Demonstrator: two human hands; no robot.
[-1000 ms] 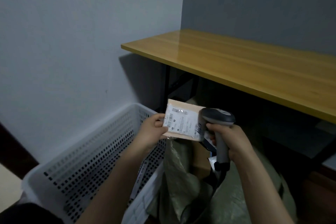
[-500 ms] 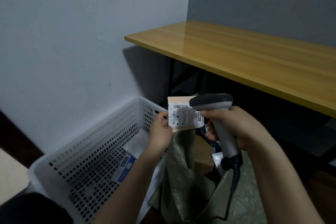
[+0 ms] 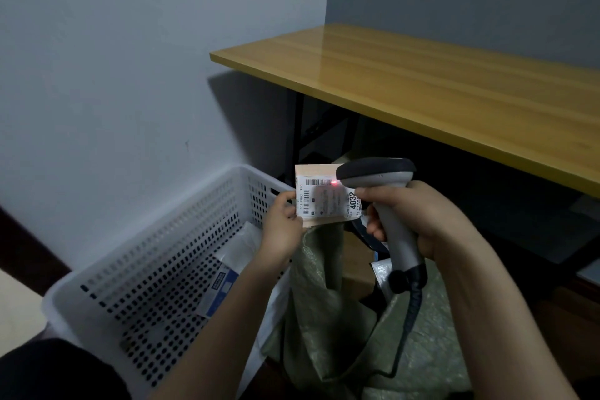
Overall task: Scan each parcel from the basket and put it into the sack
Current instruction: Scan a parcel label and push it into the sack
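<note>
2 grips: your left fingers (image 3: 287,205) pinch the parcel (image 3: 319,201); your right fingers (image 3: 376,196), just beside it, wrap the scanner (image 3: 383,172).

The basket (image 3: 162,269) sits at the left against the wall (image 3: 130,75), with packets (image 3: 224,279) in it. The sack (image 3: 324,318) touches its right side. The parcel (image 3: 319,201) is above the sack's left rim, the scanner (image 3: 376,172) right of it. The tabletop (image 3: 438,91) is behind.

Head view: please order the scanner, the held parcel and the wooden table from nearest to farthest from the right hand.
1. Scanner, gripped in the right hand.
2. Parcel, just left of it, pinched by the left hand.
3. Wooden table, above and behind.
</note>
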